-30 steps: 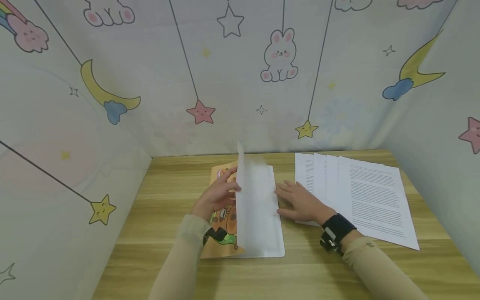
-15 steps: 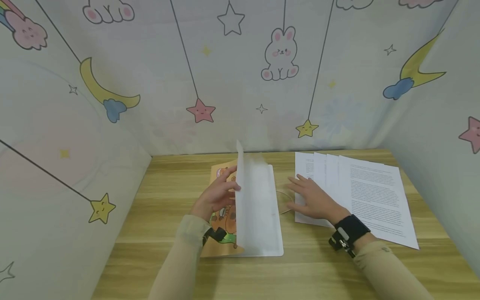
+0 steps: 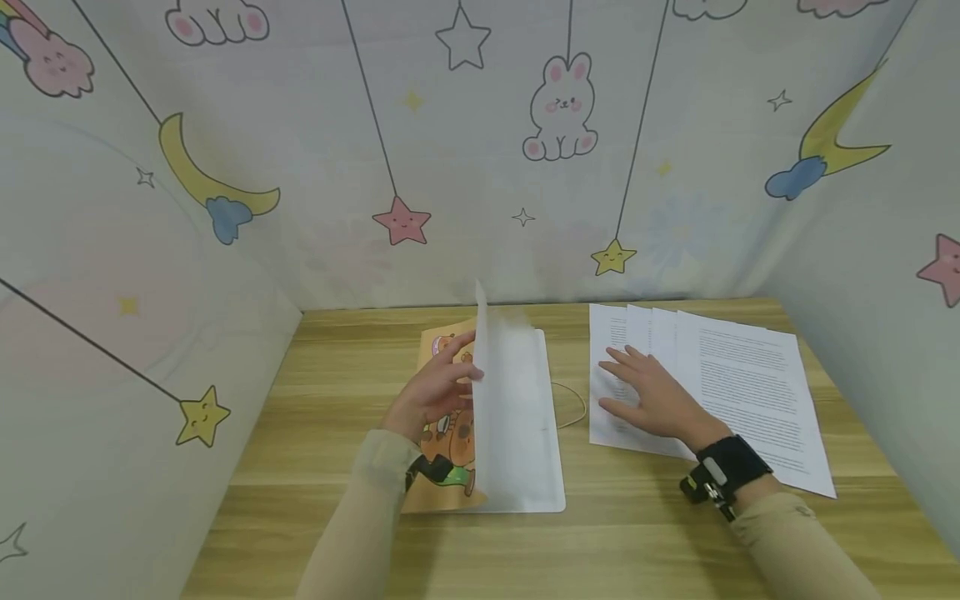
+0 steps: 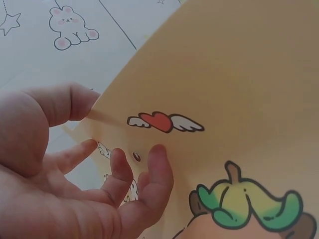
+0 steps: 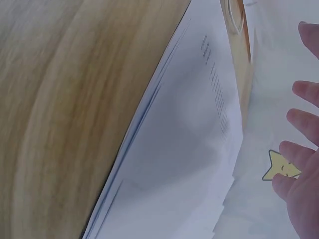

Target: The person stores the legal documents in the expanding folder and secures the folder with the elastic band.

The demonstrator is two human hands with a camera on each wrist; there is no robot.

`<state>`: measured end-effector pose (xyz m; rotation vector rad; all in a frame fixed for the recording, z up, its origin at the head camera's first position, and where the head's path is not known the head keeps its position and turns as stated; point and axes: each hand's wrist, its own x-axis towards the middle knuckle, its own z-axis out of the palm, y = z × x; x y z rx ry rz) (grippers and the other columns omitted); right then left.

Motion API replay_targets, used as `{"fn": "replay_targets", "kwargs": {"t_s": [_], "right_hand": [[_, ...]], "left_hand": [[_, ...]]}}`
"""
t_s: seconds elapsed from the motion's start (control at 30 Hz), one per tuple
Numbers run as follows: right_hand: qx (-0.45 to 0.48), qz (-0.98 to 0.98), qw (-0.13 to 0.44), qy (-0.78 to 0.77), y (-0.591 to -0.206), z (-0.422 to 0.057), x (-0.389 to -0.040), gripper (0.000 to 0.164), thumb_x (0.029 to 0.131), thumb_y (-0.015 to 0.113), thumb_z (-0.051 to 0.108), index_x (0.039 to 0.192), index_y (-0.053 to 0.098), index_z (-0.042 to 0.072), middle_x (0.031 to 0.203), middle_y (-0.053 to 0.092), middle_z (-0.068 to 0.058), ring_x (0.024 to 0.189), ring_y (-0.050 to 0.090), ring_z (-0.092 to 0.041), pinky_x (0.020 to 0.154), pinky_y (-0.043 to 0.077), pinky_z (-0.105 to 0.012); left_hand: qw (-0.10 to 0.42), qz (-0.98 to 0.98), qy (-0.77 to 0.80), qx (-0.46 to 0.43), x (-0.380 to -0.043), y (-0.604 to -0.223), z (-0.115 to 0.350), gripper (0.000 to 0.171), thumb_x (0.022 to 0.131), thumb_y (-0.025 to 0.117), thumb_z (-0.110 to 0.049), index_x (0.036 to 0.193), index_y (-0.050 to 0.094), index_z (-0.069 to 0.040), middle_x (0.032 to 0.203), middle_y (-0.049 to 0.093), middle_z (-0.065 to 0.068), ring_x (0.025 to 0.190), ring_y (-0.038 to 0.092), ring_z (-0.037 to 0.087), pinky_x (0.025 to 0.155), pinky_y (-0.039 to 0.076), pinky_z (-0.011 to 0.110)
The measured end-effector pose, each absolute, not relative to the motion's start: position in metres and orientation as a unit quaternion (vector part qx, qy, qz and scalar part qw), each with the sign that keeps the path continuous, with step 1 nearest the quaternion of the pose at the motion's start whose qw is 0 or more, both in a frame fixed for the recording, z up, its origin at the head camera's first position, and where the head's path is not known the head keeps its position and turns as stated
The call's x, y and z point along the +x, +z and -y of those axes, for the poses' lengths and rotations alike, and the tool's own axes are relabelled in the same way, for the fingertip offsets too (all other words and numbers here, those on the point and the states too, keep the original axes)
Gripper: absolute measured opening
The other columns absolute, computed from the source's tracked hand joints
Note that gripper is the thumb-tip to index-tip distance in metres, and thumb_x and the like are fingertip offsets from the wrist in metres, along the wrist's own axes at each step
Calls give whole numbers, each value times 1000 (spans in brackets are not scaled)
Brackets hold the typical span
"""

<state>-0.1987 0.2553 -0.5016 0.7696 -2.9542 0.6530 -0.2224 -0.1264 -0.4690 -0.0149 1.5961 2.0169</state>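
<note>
An orange folder [image 3: 444,479] with cartoon animals on its cover lies in the middle of the table, its white inside [image 3: 517,433] showing. My left hand [image 3: 435,392] pinches the free edge of the raised cover. In the left wrist view the thumb reaches that edge, and bent fingers [image 4: 158,169] lie against the orange side near a winged red heart. A thin elastic loop [image 3: 581,404] sticks out at the folder's right. Over the left part of several fanned printed sheets [image 3: 750,392] my right hand [image 3: 652,396] hovers, fingers spread, holding nothing.
Wood-grain table [image 3: 322,392] surrounds the folder and sheets. White cloth walls [image 3: 480,167] with bunnies, stars and moons close in the back and both sides, and the sheets' far edge lies near the back wall.
My right hand has moved right, off the folder's right edge and over the printed sheets, uncovering the elastic loop. The left hand and the raised cover have stayed put.
</note>
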Motion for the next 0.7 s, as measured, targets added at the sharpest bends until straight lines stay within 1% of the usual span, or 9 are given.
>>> {"fn": "replay_targets", "kwargs": {"t_s": [0.1, 0.23, 0.33, 0.5, 0.6, 0.7], "right_hand": [[230, 952, 12, 199, -502, -262, -198, 65, 98, 72, 42, 148, 58, 3, 162, 44, -22, 152, 30, -52, 119, 21, -71], [205, 961, 24, 183, -502, -275, -196, 64, 99, 70, 41, 147, 59, 0, 159, 44, -27, 149, 32, -55, 118, 24, -71], [179, 968, 30, 175, -502, -288, -194, 64, 100, 68, 40, 145, 58, -3, 158, 44, -31, 146, 34, -57, 117, 27, -70], [126, 976, 25, 175, -500, -311, -193, 66, 101, 67, 40, 143, 56, -9, 155, 41, -38, 142, 37, -58, 115, 30, -69], [96, 979, 21, 177, -500, -327, -193, 68, 101, 66, 40, 142, 55, -12, 153, 41, -42, 140, 38, -60, 113, 31, -71], [72, 981, 17, 178, -501, -342, -192, 69, 101, 66, 40, 142, 53, -14, 150, 40, -45, 138, 38, -62, 112, 31, -72]], "left_hand": [[283, -592, 754, -3, -222, -469, 128, 81, 96, 60, 0, 163, 30, -36, 146, 44, 24, 103, 61, 31, 84, 55, 43], [283, -590, 756, 0, -221, -468, 129, 80, 97, 60, -1, 162, 31, -37, 142, 46, 23, 99, 63, 29, 81, 56, 41], [282, -590, 756, 3, -220, -469, 129, 80, 96, 61, -2, 162, 31, -36, 139, 47, 21, 101, 63, 29, 82, 56, 42], [281, -590, 757, 4, -220, -471, 129, 80, 97, 61, -1, 163, 31, -36, 136, 47, 16, 101, 63, 29, 83, 55, 43], [280, -588, 759, 5, -221, -472, 128, 80, 97, 61, -1, 162, 31, -35, 136, 49, 15, 103, 64, 29, 83, 55, 43], [279, -587, 760, 7, -221, -473, 128, 79, 97, 62, -2, 162, 32, -35, 138, 51, 18, 106, 65, 31, 85, 56, 44]]}}
